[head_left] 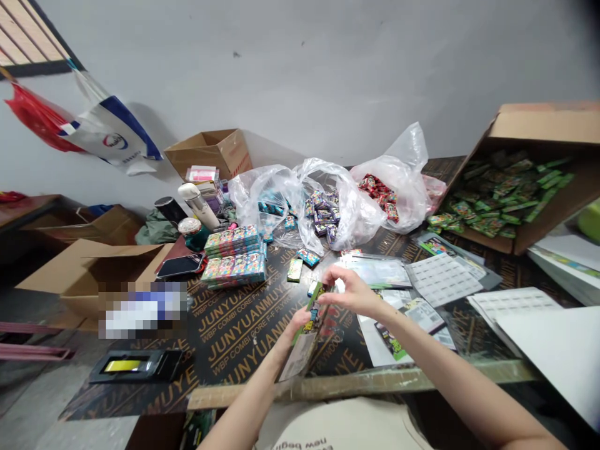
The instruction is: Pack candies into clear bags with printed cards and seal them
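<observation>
Near the table's front edge, my left hand (300, 324) grips the side of a flat green printed packet (304, 347), its thumb on the front. The packet is tilted upright, with a pale panel on its lower half. My right hand (347, 291) has its fingers closed at the packet's top edge; whether anything small is between them I cannot make out. Just beyond my hands lie a pale green small box (295, 270) and a blue small box (308, 257). Part of another small blue piece shows behind the packet.
Stacked colourful small boxes (234, 265) stand left of centre, beside a phone (180, 266). Clear plastic bags (360, 222) hold blue, purple and red packs. A tipped carton (546, 119) of green packs is at right. Label sheets (443, 278) and a tape dispenser (135, 367) also lie about.
</observation>
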### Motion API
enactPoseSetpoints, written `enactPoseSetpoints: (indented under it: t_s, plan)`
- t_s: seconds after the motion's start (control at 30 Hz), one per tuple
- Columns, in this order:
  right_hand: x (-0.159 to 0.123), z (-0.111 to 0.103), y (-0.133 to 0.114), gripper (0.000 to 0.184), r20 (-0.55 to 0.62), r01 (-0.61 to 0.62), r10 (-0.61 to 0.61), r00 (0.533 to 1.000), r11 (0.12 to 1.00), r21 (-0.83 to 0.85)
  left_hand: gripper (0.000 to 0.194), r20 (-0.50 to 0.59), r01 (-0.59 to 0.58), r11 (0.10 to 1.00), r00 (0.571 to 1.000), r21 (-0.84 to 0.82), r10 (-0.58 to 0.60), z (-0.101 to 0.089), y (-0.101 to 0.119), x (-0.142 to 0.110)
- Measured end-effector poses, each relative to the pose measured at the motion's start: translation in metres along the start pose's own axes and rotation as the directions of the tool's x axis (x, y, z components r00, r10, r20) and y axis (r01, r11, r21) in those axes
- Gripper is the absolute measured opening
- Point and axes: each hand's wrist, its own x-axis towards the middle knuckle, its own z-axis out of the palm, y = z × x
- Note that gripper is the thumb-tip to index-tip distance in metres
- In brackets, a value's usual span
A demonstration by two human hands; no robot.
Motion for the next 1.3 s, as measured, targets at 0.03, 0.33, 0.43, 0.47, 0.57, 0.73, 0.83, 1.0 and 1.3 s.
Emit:
enactPoseSetpoints:
  t_s: [0.03,0.33,0.43,0.47,0.57,0.73,0.83,1.0,1.3]
  plan:
    - [0.001,-0.003,0.0,0.021,0.083,0.026,-0.024,0.996,1.0,-0.014,0.054,0.017,-0.004,1.0,1.0,0.018,0.004,-0.001,0.003,0.001]
    - [0.0,-0.008,0.007,0.059,0.353,0.078,-0.05,0.934,0.995,-0.065,0.036,0.097,0.004,0.984,0.995,0.178,-0.021,-0.011,0.023,-0.009]
    - [0.002,0.002,0.017,0.068,0.094,0.005,-0.012,0.995,0.997,0.075,0.031,0.006,0.027,0.991,1.0,0.128,-0.028,-0.013,0.021,-0.008]
    - [0.001,0.007,0.021,0.074,-0.042,-0.028,0.034,0.999,0.991,0.129,0.031,-0.019,0.028,0.992,0.999,0.12,-0.026,-0.014,0.021,-0.007]
    - [-0.008,0.025,0.03,0.07,-0.169,-0.169,0.245,0.955,0.914,0.369,0.036,-0.046,0.019,0.992,0.999,0.127,-0.013,-0.018,0.022,-0.005]
    - [-0.017,0.044,0.033,0.031,0.131,-0.342,0.33,0.935,0.733,0.588,0.03,-0.094,-0.037,0.956,0.993,0.292,0.067,-0.023,0.02,-0.001]
    - [-0.011,0.045,0.034,0.031,0.019,-0.291,0.345,0.938,0.757,0.585,0.027,-0.109,-0.103,0.849,0.977,0.519,0.186,-0.026,0.02,0.002]
    - [-0.016,0.052,0.041,0.036,0.178,-0.375,0.345,0.922,0.673,0.638,0.031,-0.182,-0.157,0.796,0.93,0.585,0.318,-0.034,0.028,0.011]
    - [-0.039,0.043,0.062,0.044,0.249,-0.451,0.383,0.89,0.656,0.605,0.038,-0.052,-0.105,0.929,0.99,0.356,0.132,-0.038,0.007,0.013]
